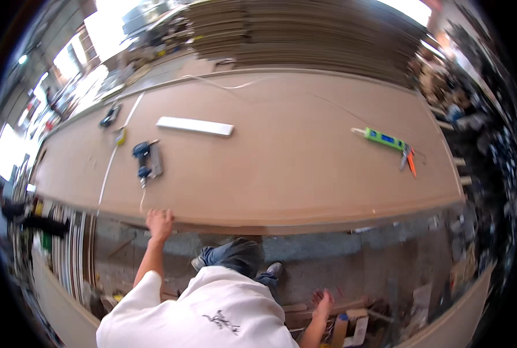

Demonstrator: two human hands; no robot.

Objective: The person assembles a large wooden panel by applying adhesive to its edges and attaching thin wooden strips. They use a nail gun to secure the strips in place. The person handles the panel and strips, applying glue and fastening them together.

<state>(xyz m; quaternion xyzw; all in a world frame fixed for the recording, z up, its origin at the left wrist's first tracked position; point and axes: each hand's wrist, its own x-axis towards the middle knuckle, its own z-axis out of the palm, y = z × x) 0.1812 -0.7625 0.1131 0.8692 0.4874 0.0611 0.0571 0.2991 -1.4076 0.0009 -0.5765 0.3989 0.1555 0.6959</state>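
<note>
A wide brown panel lies flat in front of me. My left hand is at its near edge, fingers bent over the rim. Just beyond, a dark blue nail gun rests on the panel, its pale hose running toward the edge beside that hand. My right hand hangs low at my right side, away from the panel, fingers apart and holding nothing. A white flat strip lies past the nail gun. Toward the right end is a caulking gun with a green tube and orange handle.
Another dark tool and a small yellow object lie at the panel's left, by a white line across it. Tall stacked boards stand behind. Offcuts lie low at right; upright boards stand at left. Someone in dark clothes is far left.
</note>
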